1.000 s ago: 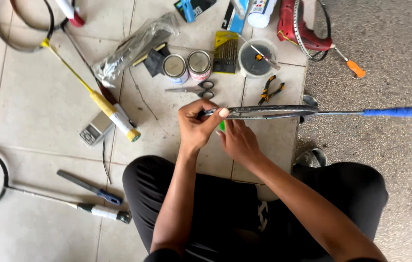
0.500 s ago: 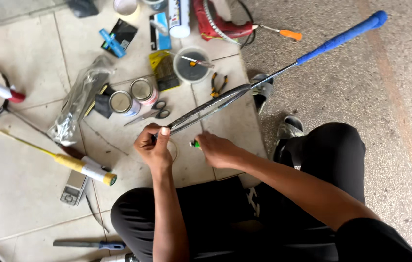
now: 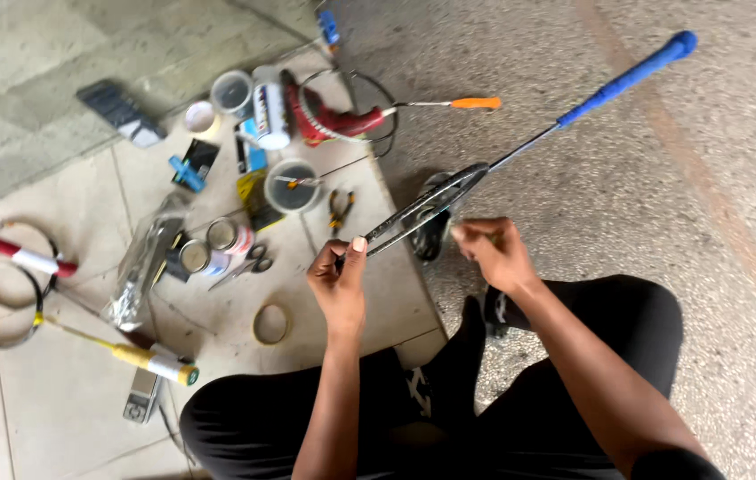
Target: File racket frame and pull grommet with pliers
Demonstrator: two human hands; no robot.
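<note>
I sit on the floor holding a badminton racket [image 3: 431,206] edge-on, its blue grip [image 3: 627,78] pointing up and to the right. My left hand [image 3: 340,283] pinches the near end of the racket head. My right hand [image 3: 495,253] is curled shut just below the frame, close to the shaft end of the head. What it holds, if anything, is hidden by the fingers. My black-trousered legs [image 3: 574,356] are folded underneath both arms.
Left of the racket lie a tape ring [image 3: 271,323], scissors [image 3: 249,264], pliers [image 3: 340,206], two small tins [image 3: 209,244], a round tub [image 3: 293,185], a red tool [image 3: 333,120] and a white bottle [image 3: 269,107]. Two other rackets, one yellow-handled [image 3: 133,356] and one red-handled [image 3: 4,251], lie far left.
The view has swung right and the racket tilted further, its blue grip rising. My right hand has moved away from the left, along the frame towards the shaft.
</note>
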